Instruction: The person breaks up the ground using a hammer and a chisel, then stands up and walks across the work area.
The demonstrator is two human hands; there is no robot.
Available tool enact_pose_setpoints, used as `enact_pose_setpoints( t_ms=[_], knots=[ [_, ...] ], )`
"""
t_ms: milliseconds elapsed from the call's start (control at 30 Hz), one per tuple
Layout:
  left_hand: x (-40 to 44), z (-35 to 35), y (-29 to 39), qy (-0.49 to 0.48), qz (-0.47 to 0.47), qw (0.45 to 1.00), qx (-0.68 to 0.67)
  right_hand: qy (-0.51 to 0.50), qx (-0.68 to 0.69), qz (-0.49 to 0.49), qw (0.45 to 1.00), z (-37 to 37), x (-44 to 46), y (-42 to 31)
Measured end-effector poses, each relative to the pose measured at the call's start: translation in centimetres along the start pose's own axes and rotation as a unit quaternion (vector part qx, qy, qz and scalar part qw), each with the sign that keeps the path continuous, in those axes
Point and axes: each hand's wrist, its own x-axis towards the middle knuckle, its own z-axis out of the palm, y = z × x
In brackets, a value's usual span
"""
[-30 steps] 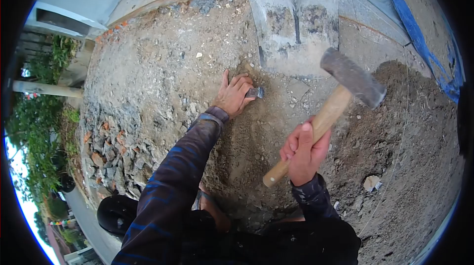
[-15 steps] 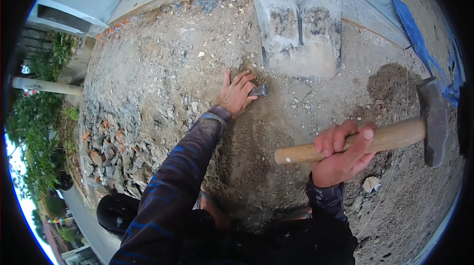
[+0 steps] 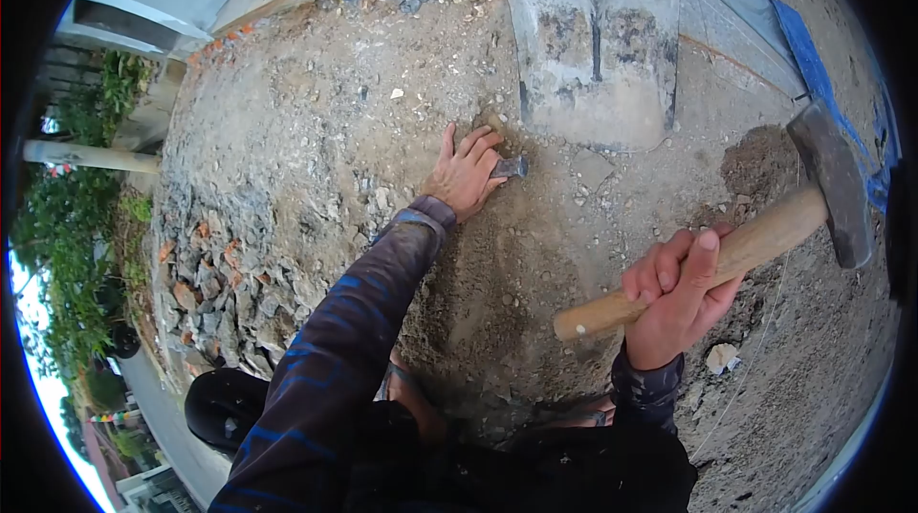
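My left hand (image 3: 466, 172) is wrapped round a short metal chisel (image 3: 511, 168), whose blunt end sticks out to the right of the fingers; its other end is hidden by the hand. Rough, stony ground (image 3: 316, 130) lies under that hand. On the right, my right hand (image 3: 681, 295) grips the wooden handle of a sledgehammer (image 3: 832, 184). The dark hammer head is raised at the far right, well apart from the chisel.
A dusty shovel blade (image 3: 598, 59) lies just beyond the chisel. Broken rubble (image 3: 215, 288) is heaped at the left. A blue tarp (image 3: 808, 44) runs along the upper right. A thin string crosses the right side, near a pale stone (image 3: 722, 358).
The hammer has swung out to the right, away from the chisel, and its head has lately risen a little. My left hand keeps its hold on the chisel. The view has shifted slightly.
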Motion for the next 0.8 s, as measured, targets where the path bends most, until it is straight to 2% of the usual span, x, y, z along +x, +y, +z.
enact_pose_setpoints(
  t_ms=[33, 67, 133, 167, 200, 233, 333, 400, 467, 500, 567, 600, 667, 700, 733, 767, 800],
  knots=[
    [-0.2, 0.1, 0.0, -0.002, -0.001, 1.000, -0.002, 0.038, 0.077, -0.061, 0.994, 0.5, -0.3, 0.8],
    [-0.2, 0.1, -0.1, 0.003, 0.001, 1.000, -0.001, 0.063, 0.079, -0.051, 0.994, 0.8, -1.1, 3.2],
    [0.2, -0.1, -0.2, 0.014, 0.005, 1.000, 0.000, 0.001, -0.042, 0.089, 0.995, -1.2, -3.8, 10.4],
    [0.4, -0.3, -0.4, 0.019, -0.012, 1.000, -0.006, -0.064, -0.087, 0.213, 0.971, -1.4, -3.3, 10.5],
    [0.0, -0.2, 0.1, 0.015, -0.026, 0.999, -0.017, -0.119, -0.129, 0.338, 0.925, -2.0, -3.1, 10.4],
    [0.3, -0.1, 0.3, 0.016, -0.017, 1.000, -0.017, -0.112, -0.126, 0.334, 0.927, -2.6, -2.3, 9.9],
    [0.8, -0.3, 0.0, 0.009, -0.030, 0.999, 0.017, -0.133, -0.135, 0.283, 0.940, -3.5, -1.1, 4.9],
    [0.1, 0.4, 0.2, 0.011, -0.021, 1.000, 0.019, -0.094, -0.131, 0.163, 0.973, -3.0, -0.8, 0.7],
    [0.2, 0.1, 0.2, 0.001, -0.022, 1.000, 0.019, -0.008, -0.085, 0.027, 0.996, -1.6, 0.2, -2.6],
    [0.1, 0.1, 0.2, -0.005, -0.024, 1.000, 0.017, -0.012, -0.086, 0.033, 0.996, -1.1, 0.7, -2.3],
    [0.1, 0.2, 0.3, 0.000, -0.025, 1.000, 0.016, 0.043, 0.079, -0.113, 0.990, 0.1, 1.4, -1.8],
    [0.1, 0.1, 0.2, 0.011, -0.018, 1.000, 0.016, 0.056, 0.094, -0.118, 0.987, 0.4, 0.9, 0.6],
    [0.2, -0.2, 0.2, 0.003, -0.021, 1.000, 0.023, 0.056, 0.036, 0.042, 0.997, -0.2, -2.5, 8.6],
    [0.2, -0.2, 0.3, -0.010, -0.019, 0.999, 0.027, -0.057, -0.096, 0.124, 0.986, -1.8, -2.8, 11.7],
    [0.0, 0.2, 0.5, -0.009, -0.014, 1.000, 0.026, -0.163, -0.228, 0.203, 0.938, -3.3, -2.9, 13.2],
    [-0.4, 0.7, 0.4, -0.008, -0.019, 1.000, 0.016, -0.153, -0.227, 0.203, 0.940, -3.6, -2.2, 11.3],
    [0.1, 0.8, -0.2, 0.005, -0.028, 1.000, 0.013, -0.158, -0.178, 0.257, 0.937, -2.8, -0.1, 7.7]
  ],
)
